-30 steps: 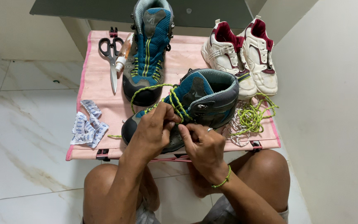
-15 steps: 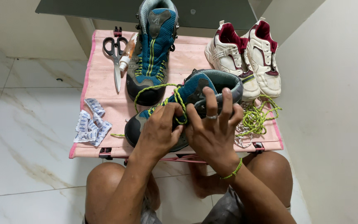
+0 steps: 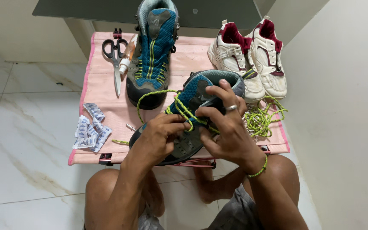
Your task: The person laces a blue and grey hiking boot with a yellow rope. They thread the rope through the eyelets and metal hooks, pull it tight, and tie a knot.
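A blue and grey hiking boot lies tilted on a small pink table in front of me. My left hand pinches its yellow-green lace low on the boot's front. My right hand spreads over the tongue and grips the boot, fingers among the lace crossings. A loop of lace arcs out to the left of the boot. The matching boot stands upright behind it.
A pair of white and maroon sneakers sits at the back right. A loose pile of yellow-green lace lies right of my hand. Scissors and a small tube lie at the back left, small white packets at the left edge.
My right hand rose from the boot's lower front to spread over the tongue. The boot shifted slightly. My left hand kept pinching the lace.
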